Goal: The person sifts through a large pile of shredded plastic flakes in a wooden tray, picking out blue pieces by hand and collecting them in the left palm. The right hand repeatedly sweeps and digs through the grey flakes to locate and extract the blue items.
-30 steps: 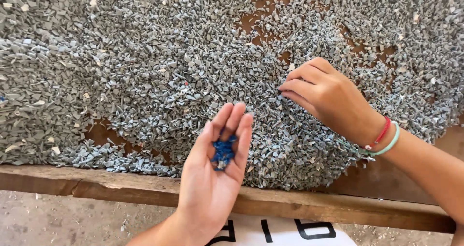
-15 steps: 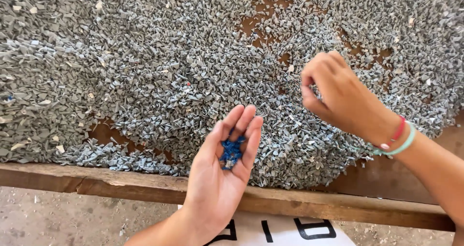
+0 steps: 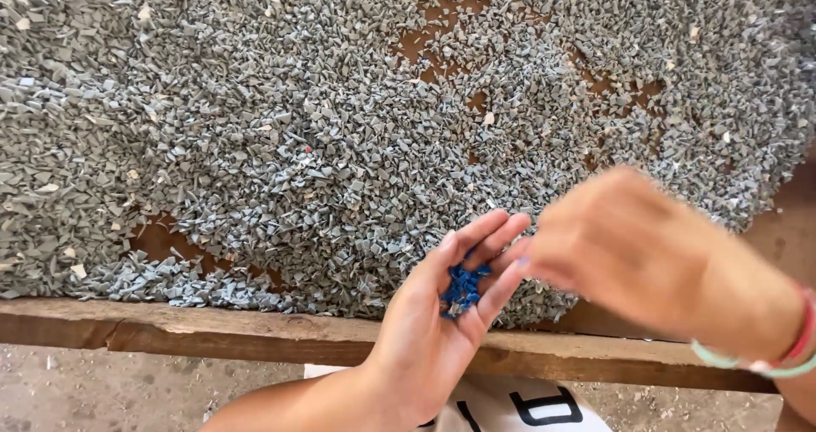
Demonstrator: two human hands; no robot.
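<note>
Blue chips (image 3: 463, 286) piled loosely in the cupped, half-open left hand (image 3: 433, 330) could spill if the blurred right hand (image 3: 633, 249), fingers' state unclear, knocks it.

Both forearms are bare of sleeves; the right wrist wears thin bracelets (image 3: 778, 360), one red, one pale mint green.

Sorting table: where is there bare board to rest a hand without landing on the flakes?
Grey plastic flakes cover nearly the whole table. Bare brown patches show at top centre, at the upper right, and near the wooden front edge at lower left. The right-hand corner is bare too. Thickest crowding: left and centre.
</note>
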